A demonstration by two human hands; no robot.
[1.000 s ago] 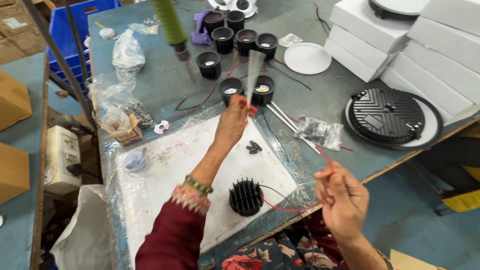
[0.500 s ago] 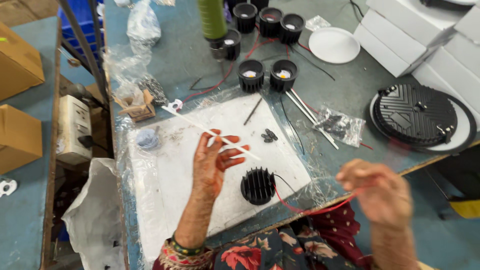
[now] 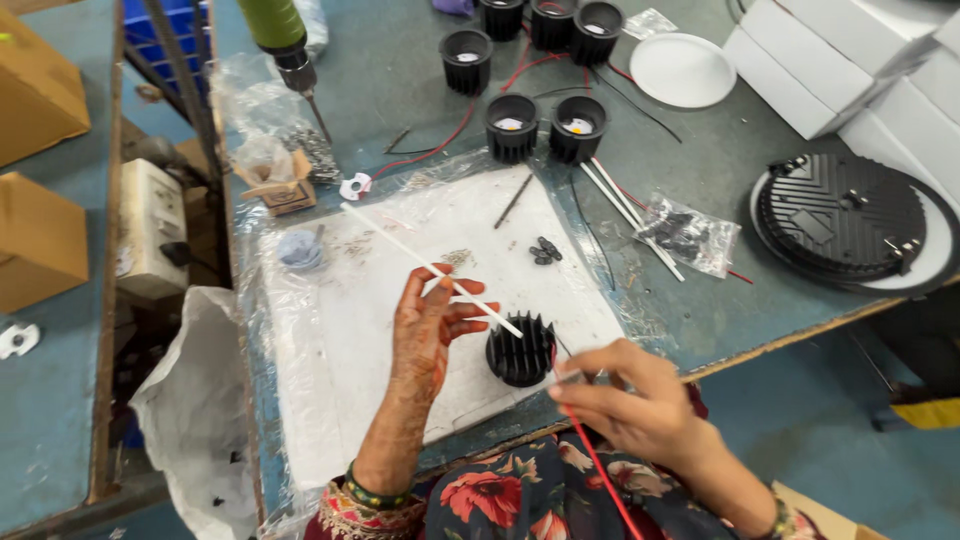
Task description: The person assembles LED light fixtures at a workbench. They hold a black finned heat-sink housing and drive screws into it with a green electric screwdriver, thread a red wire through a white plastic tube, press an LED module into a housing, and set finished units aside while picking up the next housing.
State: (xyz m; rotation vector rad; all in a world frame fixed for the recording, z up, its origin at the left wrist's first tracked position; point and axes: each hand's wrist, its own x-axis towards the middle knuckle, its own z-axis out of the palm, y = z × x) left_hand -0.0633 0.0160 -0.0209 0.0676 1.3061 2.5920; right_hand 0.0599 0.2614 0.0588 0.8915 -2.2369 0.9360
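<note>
I see my left hand with its grip pinched on a thin white sleeve that slants up-left over the white mat. My right hand has its grip closed on a red wire just beside the black finned heat sink on the worktop. 5 black housings stand farther back.

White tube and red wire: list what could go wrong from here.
1. The white tube is long and pinched only near one end by the left hand; its free end could sweep the small black parts off the mat.
2. The right hand holds the red wire beside the black finned heat sink near the table edge; a tug might drag it off.
</note>
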